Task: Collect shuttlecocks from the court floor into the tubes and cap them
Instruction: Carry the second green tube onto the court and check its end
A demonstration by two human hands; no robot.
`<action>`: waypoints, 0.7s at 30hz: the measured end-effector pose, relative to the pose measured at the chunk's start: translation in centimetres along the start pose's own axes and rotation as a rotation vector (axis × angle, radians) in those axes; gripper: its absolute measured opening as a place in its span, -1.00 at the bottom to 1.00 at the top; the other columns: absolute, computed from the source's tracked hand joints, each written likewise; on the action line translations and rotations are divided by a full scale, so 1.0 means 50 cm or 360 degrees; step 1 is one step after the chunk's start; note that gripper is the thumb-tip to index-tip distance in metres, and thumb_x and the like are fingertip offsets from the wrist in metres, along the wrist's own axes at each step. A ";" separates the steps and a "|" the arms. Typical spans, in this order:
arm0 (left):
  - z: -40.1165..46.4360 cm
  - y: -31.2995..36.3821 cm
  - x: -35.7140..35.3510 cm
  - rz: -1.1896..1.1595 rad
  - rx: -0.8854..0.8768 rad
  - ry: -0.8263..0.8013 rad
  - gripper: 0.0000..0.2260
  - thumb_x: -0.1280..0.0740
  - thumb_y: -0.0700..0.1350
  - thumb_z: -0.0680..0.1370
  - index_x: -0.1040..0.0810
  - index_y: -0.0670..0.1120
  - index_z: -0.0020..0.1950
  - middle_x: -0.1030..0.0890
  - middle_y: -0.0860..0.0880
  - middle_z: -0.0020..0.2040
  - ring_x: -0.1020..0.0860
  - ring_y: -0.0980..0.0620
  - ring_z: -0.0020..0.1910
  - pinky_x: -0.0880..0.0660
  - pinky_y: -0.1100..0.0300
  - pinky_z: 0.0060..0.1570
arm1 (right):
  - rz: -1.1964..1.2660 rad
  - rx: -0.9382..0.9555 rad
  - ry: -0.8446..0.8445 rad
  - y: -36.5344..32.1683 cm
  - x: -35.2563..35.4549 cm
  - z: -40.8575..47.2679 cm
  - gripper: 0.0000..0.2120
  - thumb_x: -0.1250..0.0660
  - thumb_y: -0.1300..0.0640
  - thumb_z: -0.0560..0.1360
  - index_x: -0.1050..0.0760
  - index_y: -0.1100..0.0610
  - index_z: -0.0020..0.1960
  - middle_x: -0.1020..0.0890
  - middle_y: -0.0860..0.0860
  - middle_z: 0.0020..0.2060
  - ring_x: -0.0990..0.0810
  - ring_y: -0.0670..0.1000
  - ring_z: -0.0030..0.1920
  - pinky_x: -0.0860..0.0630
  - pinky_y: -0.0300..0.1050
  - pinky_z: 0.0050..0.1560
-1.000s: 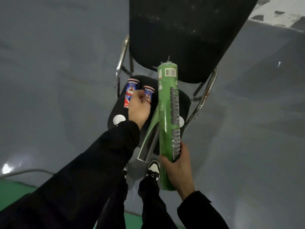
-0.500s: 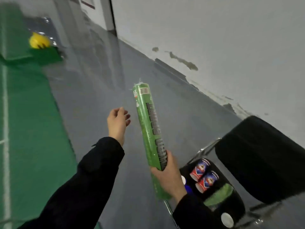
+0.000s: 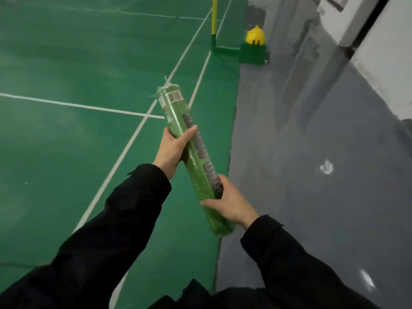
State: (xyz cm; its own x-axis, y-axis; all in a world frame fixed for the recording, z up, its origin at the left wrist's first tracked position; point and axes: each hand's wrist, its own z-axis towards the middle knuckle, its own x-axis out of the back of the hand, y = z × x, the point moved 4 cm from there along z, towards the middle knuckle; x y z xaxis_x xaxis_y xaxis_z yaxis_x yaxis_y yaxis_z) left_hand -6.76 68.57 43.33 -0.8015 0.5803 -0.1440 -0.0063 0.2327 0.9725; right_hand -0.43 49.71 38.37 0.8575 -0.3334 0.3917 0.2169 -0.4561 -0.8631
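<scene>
We see 1 green shuttlecock tube, plastic-wrapped, tilted with its barcoded far end leaning left, above the edge of the green court mat. The left hand grips its middle; the right hand grips its near end. Contents cannot be told.
</scene>
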 end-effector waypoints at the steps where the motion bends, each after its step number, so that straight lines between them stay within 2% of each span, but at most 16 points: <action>1: 0.005 0.004 0.059 0.0057 -0.0010 0.0057 -0.36 -0.60 0.06 0.41 -0.44 -0.09 0.38 -0.68 -0.11 0.15 -0.71 -0.03 0.03 -0.65 0.04 0.00 | -0.0080 -0.0029 -0.0121 -0.022 -0.041 0.037 -0.32 -0.53 0.04 0.40 -0.31 -0.05 0.43 -0.58 -0.02 0.26 -0.61 0.01 0.18 -0.57 0.06 0.24; 4: 0.013 -0.001 0.225 0.0267 -0.0024 0.0200 -0.45 -0.63 -0.21 0.41 -0.44 -0.08 0.29 -0.67 -0.08 0.12 -0.67 0.03 0.03 -0.60 0.18 -0.02 | -0.0122 -0.0017 -0.0295 -0.101 -0.142 0.141 -0.27 -0.41 0.13 0.51 -0.16 -0.02 0.59 -0.43 0.06 0.43 -0.47 0.09 0.39 -0.46 0.04 0.37; 6: 0.014 -0.005 0.327 0.0419 -0.0030 0.0303 -0.40 -0.58 -0.39 0.37 -0.44 -0.08 0.30 -0.64 -0.02 0.10 -0.63 0.07 0.05 -0.57 0.25 0.00 | -0.0007 0.0112 -0.0230 -0.178 -0.187 0.210 -0.41 -0.32 0.23 0.56 -0.26 -0.01 0.54 -0.47 0.04 0.38 -0.51 0.04 0.33 -0.51 -0.08 0.26; 8: 0.020 -0.005 0.422 0.0473 -0.0039 0.0404 -0.31 -0.52 -0.50 0.35 -0.41 -0.07 0.38 -0.62 0.01 0.16 -0.59 0.12 0.11 -0.57 0.31 0.06 | 0.0164 0.0273 -0.0099 -0.260 -0.220 0.275 -0.56 -0.26 0.29 0.58 -0.40 -0.01 0.41 -0.57 0.00 0.24 -0.59 -0.02 0.20 -0.53 -0.23 0.09; 9: 0.024 -0.002 0.467 0.0496 -0.0034 0.0462 -0.29 -0.50 -0.52 0.36 -0.39 -0.06 0.40 -0.61 0.01 0.19 -0.57 0.16 0.14 -0.55 0.39 0.05 | 0.0269 0.0348 -0.0071 -0.301 -0.239 0.306 -0.60 -0.25 0.31 0.59 -0.45 -0.02 0.35 -0.61 -0.02 0.18 -0.61 -0.01 0.18 -0.54 -0.22 0.09; 11: 0.043 0.008 0.554 0.0532 -0.0023 0.0567 -0.30 -0.46 -0.52 0.38 -0.39 -0.07 0.42 -0.61 -0.03 0.23 -0.56 0.15 0.15 -0.53 0.46 -0.03 | 0.0429 0.0456 -0.0129 -0.378 -0.288 0.366 -0.63 -0.24 0.31 0.58 -0.49 -0.04 0.29 -0.63 -0.05 0.13 -0.64 -0.01 0.16 -0.57 -0.06 0.20; 14: 0.093 0.030 0.672 0.0610 -0.0021 0.0669 -0.30 -0.46 -0.51 0.38 -0.40 -0.08 0.43 -0.61 -0.05 0.26 -0.57 0.08 0.18 -0.51 0.45 -0.04 | 0.0507 0.0656 -0.0403 -0.493 -0.377 0.447 -0.63 -0.32 0.09 0.54 -0.48 -0.07 0.34 -0.62 -0.08 0.19 -0.62 -0.09 0.18 -0.56 0.03 0.28; 16: 0.135 0.043 0.746 0.0690 0.0025 0.0730 -0.30 -0.47 -0.45 0.37 -0.40 -0.05 0.44 -0.60 -0.02 0.25 -0.58 0.06 0.19 -0.53 0.39 0.03 | 0.0408 0.0812 -0.0682 -0.565 -0.453 0.504 -0.42 -0.41 -0.11 0.45 -0.38 -0.18 0.44 -0.53 -0.15 0.30 -0.56 -0.19 0.24 -0.53 -0.07 0.29; 18: 0.177 0.068 0.818 0.0751 0.0050 0.0804 -0.35 -0.50 -0.25 0.36 -0.41 0.05 0.39 -0.59 -0.04 0.25 -0.60 -0.04 0.21 -0.59 0.13 0.17 | 0.0123 0.0986 -0.0880 -0.631 -0.537 0.557 -0.18 -0.51 -0.23 0.34 -0.23 -0.29 0.51 -0.42 -0.21 0.35 -0.48 -0.23 0.30 -0.46 -0.19 0.31; 19: 0.191 0.085 0.855 0.0783 0.0053 0.0842 -0.37 -0.50 -0.17 0.34 -0.41 0.12 0.36 -0.59 -0.05 0.27 -0.60 -0.07 0.23 -0.59 0.01 0.22 | -0.0020 0.1091 -0.0903 -0.663 -0.579 0.583 -0.13 -0.53 -0.24 0.31 -0.20 -0.30 0.52 -0.40 -0.20 0.34 -0.46 -0.23 0.30 -0.45 -0.21 0.31; 21: 0.219 0.114 0.936 0.0811 0.0069 0.0956 -0.35 -0.44 -0.20 0.29 -0.41 0.14 0.34 -0.56 -0.09 0.28 -0.58 -0.10 0.24 -0.57 -0.07 0.23 | -0.0146 0.1254 -0.0850 -0.736 -0.653 0.641 -0.20 -0.56 -0.13 0.34 -0.28 -0.24 0.49 -0.44 -0.14 0.27 -0.47 -0.25 0.23 -0.49 -0.18 0.28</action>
State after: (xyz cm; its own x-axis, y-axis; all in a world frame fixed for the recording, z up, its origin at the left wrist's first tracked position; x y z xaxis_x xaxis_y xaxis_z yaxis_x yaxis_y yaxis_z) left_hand -37.75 105.60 40.12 -0.8852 0.1058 0.4530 0.4621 0.0888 0.8824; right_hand -21.47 103.84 47.12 0.8789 0.1856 0.4394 0.3783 0.2899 -0.8791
